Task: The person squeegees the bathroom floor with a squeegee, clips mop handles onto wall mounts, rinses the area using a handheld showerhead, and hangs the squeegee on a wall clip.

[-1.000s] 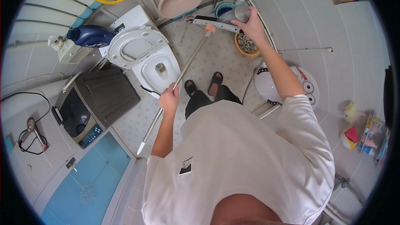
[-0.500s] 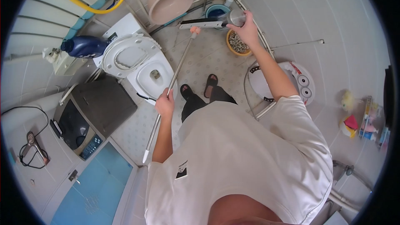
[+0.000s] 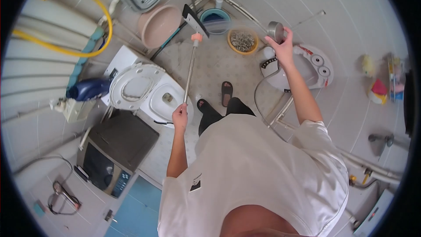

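In the head view, my left hand [image 3: 179, 116] is wrapped round the metal pole of a squeegee [image 3: 191, 66]. The pole leads away from me to an orange joint, and the tilted black-and-white head [image 3: 194, 19] is near the blue bucket. Below my hand the pole is hidden. At the right, my right hand [image 3: 283, 48] grips a shiny metal cup [image 3: 275, 31], held sideways in thumb and fingers. From the cup's mouth a blurred, see-through streak, apparently water, stretches left towards the squeegee head.
A toilet [image 3: 166, 98] with its lid up stands left of my feet. Beyond are a pink basin [image 3: 161, 26], a blue bucket [image 3: 215, 16] and a yellow bowl [image 3: 242, 41] of small pale pieces. A white child's tub [image 3: 313, 68] leans right; a washing machine [image 3: 118, 149] stands lower left.
My right hand has moved right with the cup, away from the squeegee head, and a see-through streak has appeared. The squeegee head has swung from level to steeply tilted. The view has shifted.
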A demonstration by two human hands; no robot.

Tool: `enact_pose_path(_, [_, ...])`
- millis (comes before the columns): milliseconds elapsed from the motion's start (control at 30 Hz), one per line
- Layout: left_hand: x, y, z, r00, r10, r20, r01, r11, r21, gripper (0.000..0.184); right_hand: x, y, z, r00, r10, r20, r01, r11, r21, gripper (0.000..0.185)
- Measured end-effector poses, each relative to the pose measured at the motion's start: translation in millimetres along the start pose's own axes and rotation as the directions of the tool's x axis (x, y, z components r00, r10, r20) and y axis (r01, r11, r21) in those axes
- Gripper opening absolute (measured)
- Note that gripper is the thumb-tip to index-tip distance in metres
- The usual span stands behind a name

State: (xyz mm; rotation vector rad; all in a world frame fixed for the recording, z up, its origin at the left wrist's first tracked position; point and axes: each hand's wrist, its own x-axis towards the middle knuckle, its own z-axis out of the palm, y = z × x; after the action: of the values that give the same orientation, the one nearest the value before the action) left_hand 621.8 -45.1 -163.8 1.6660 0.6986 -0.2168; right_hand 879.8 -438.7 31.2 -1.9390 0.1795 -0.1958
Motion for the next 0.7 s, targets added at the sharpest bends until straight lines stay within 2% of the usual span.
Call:
enact_pose_path(67, [10,-12,2,0.999,0.032,-0.003,-0.032,0.999,0.004,0.029,-21,-1,-33,0.998,0.024,-0.051,-0.024,1.0,0.007,0.085])
enact_pose_path(100, [13,-22,4,0.999,0.052,0.014,-0.052,0.999,0.007,0.027,-32,1,-49,0.997,0.017,-0.072,-0.009,0.994,0.105,0.083])
enact_pose_path(167, [31,-70,0,0.992,0.121,0.036,-0.12,0.992,-0.039,0.026,-54,1,-87,0.98,-0.125,-0.151,0.072,0.946,-0.316,0.082])
enact_pose_path(200, [14,-33,13,0.998,-0.059,0.004,0.06,0.989,-0.135,0.031,-68,-13,-102,0.975,-0.15,-0.166,0.105,0.962,-0.254,0.083])
enact_pose_path(233, [15,-28,7,0.985,-0.14,0.097,0.145,0.988,-0.054,0.03,-77,-10,-124,0.983,-0.095,-0.156,0.049,0.961,-0.272,0.084])
enact_pose_path(267, [20,-27,15,0.996,-0.066,0.059,0.07,0.995,-0.067,0.025,-88,-13,-139,0.958,-0.206,-0.198,0.149,0.951,-0.269,0.081])
enact_pose_path(300, [25,-29,23,1.0,0.009,0.022,-0.007,0.997,-0.075,0.027,-99,-19,-158,0.98,-0.067,-0.185,0.027,0.977,-0.21,0.086])
enact_pose_path(333, [17,-8,32,0.998,-0.055,0.01,0.055,0.998,-0.019,0.036,-107,-25,-177,0.977,-0.079,-0.199,0.034,0.975,-0.22,0.087])
enact_pose_path(400, [23,-12,33,0.999,0.049,-0.002,-0.048,0.995,0.082,0.047,-134,-40,-213,0.982,-0.014,-0.188,-0.02,0.984,-0.178,0.085])
enact_pose_path(433, [30,-17,37,0.996,0.083,-0.02,-0.08,0.99,0.116,0.05,-144,-43,-233,0.978,-0.058,-0.2,0.022,0.984,-0.177,0.085])
enact_pose_path(500, [26,-8,44,0.999,0.045,-0.025,-0.039,0.974,0.222,0.054,-162,-44,-263,0.97,-0.15,-0.191,0.118,0.979,-0.168,0.084])
enact_pose_path(600, [13,18,46,1.0,0.006,0.007,-0.008,0.937,0.35,0.057,-190,-79,-297,0.972,-0.039,-0.232,0.003,0.988,-0.157,0.083])
enact_pose_path(700, [0,30,58,0.999,-0.034,0.001,0.031,0.91,0.414,0.058,-213,-89,-333,0.97,-0.035,-0.239,-0.001,0.989,-0.147,0.082])
